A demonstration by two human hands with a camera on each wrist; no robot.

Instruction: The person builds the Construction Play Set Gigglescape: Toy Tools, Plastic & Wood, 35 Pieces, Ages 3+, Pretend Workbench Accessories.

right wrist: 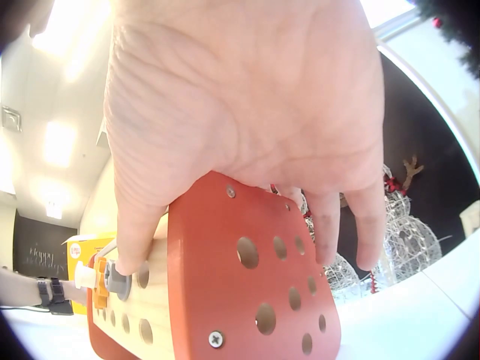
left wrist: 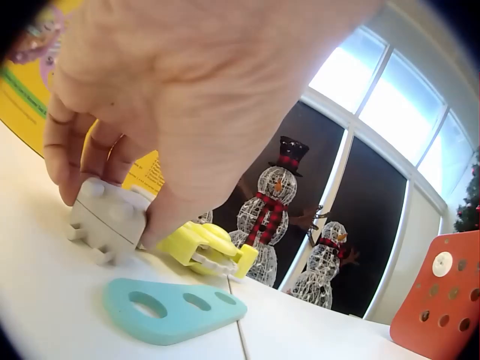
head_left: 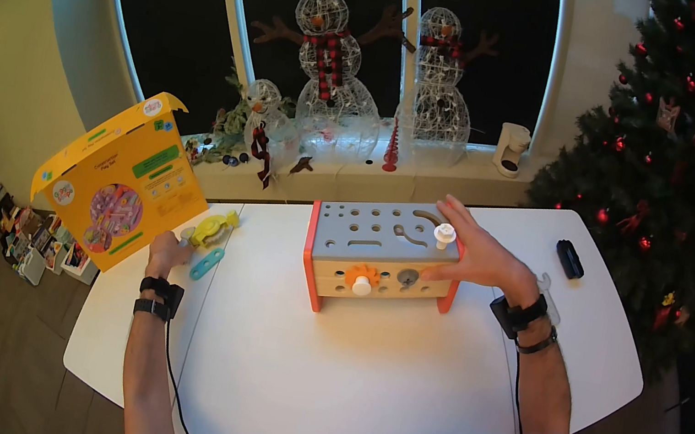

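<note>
My left hand pinches a light grey studded piece between thumb and fingers, low over the left side of the table. Beside it lie a yellow toy and a teal strip with holes. Past the table's middle stands a toy workbench with a grey top and red end panels. My right hand grips its right end, thumb on the front by a grey screw head, fingers over the back. An orange gear with a white peg sits on the front; a white screw stands in the top.
A yellow cardboard box stands at the back left, close to my left hand. Near my right wrist lies a pale wrench, with a black object farther right. Wire snowmen line the windowsill; a decorated tree rises at right.
</note>
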